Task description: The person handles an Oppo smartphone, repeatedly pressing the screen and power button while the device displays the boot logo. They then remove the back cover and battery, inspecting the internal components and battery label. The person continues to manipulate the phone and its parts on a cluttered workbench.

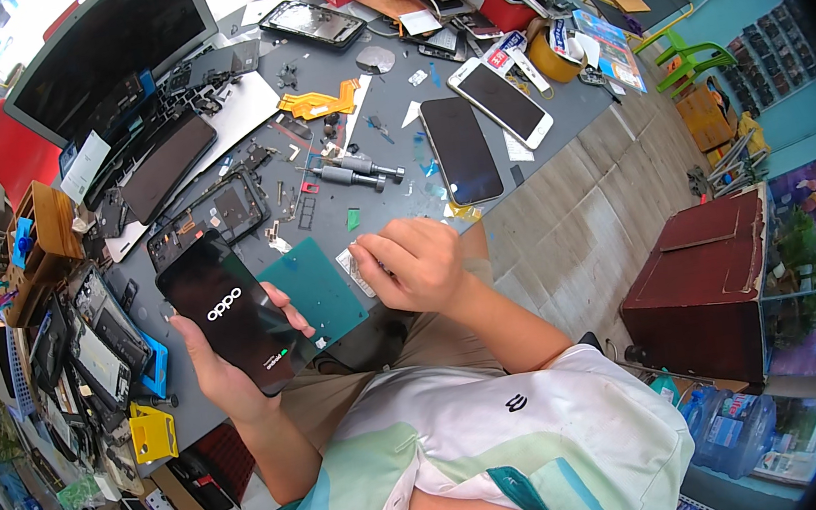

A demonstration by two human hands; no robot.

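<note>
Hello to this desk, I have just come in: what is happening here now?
A person sits at a cluttered desk. The left hand holds a dark phone whose screen is lit with a white logo, above the edge of a green mat. The right hand is loosely curled near the desk's front edge; whether it pinches anything small is unclear. Beyond it lie another dark phone and a white-framed phone.

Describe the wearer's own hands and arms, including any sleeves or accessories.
The left hand and right hand are ungloved, with nothing visible on the wrists, and both forearms are bare. The shirt is mainly white with pale green and light blue areas, teal at the open collar, and a small dark mark on the front.
</note>
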